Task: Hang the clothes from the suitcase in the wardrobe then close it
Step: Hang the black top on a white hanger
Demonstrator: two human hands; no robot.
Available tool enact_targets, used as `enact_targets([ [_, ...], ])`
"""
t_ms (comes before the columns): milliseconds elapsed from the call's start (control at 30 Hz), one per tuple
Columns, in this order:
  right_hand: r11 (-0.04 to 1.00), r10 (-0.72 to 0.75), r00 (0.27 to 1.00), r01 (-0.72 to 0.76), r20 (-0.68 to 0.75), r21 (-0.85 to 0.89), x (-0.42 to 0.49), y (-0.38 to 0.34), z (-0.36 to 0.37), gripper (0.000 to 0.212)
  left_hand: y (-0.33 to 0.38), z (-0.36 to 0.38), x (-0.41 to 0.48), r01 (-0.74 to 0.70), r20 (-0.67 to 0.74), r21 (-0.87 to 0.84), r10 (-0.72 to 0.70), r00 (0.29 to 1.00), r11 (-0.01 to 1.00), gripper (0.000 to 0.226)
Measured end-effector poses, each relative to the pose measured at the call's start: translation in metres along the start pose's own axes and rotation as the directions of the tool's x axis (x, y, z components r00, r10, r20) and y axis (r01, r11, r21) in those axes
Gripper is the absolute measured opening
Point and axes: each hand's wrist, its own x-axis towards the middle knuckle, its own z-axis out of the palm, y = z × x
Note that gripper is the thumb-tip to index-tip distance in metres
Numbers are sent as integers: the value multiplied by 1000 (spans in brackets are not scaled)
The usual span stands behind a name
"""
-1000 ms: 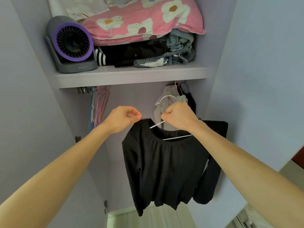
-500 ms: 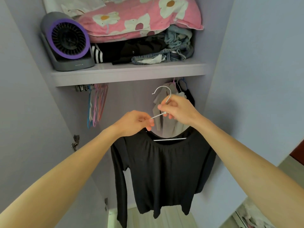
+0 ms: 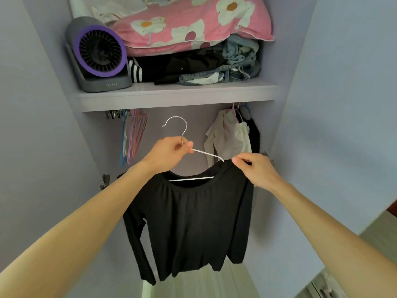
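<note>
**Hanger swaps hands, shirt almost ready to hang**

The left hand [image 3: 171, 150] now pinches the hanger [image 3: 206, 154] at its neck, where the right held it a moment ago. The right hand [image 3: 255, 168] has slid out to pinch the black shirt [image 3: 189, 211] at the shoulder. The shirt dangles before the open wardrobe, not yet hung. The hook stands free just under the shelf [image 3: 176, 97] edge. There is room between the empty hangers [image 3: 134, 136] on the left and the hung clothes [image 3: 232, 136] on the right.
</note>
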Motion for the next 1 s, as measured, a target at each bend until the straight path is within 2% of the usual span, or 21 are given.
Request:
enact_targets([
  [100, 1000, -22, 999, 23, -49, 17, 2, -3, 6, 22, -1, 0, -1, 4, -23, 34, -3, 1000, 999, 34],
  [233, 994, 16, 964, 12, -267, 105, 6, -13, 4, 24, -1, -1, -4, -15, 8, 87, 15, 1000, 996, 33],
  [267, 996, 9, 969, 13, -247, 86, 6, -16, 1, 25, 0, -1, -5, -18, -13, 69, 18, 1000, 997, 33],
  [367, 1000, 8, 998, -7, 62, -13, 6, -19, -1, 28, 2, -2, -2, -17, -64, 22, 19, 998, 1000, 33],
  [433, 999, 35, 986, -36, 164, 4, 5, -17, 0, 41, 1, -1, -2, -14, -47, 14, 14, 999, 1000, 34],
  [533, 999, 35, 991, -35, 132, 1, 8, -13, -1, 43, -2, -1, -2, -9, -47, 13, 10, 999, 1000, 34],
  [667, 987, 48, 974, -12, 222, -158, 7, -4, -5, 25, -4, -4, 0, -5, -51, 27, 6, 999, 1000, 35],
  [733, 968, 90, 968, -29, 234, -251, 7, 6, -7, 12, -4, -7, 0, -6, -54, 34, 8, 998, 999, 34],
  [800, 945, 142, 952, -49, 270, -323, 5, 12, -8, 8, -3, -9, 0, -7, -39, 47, 9, 999, 999, 34],
  [833, 950, 147, 948, -56, 283, -306, 3, 13, -7, 10, -4, -8, 0, -5, -26, 51, 7, 1000, 999, 34],
  [933, 994, 70, 962, -45, 265, -100, -2, 5, 1, 14, -4, -2, 3, 5, -16, 24, -4, 1000, 1000, 34],
  [1000, 997, 10, 979, 6, 206, -74, -1, -5, 8, 18, -1, 0, 9, 5, -13, 5, -5, 1000, 1000, 34],
])
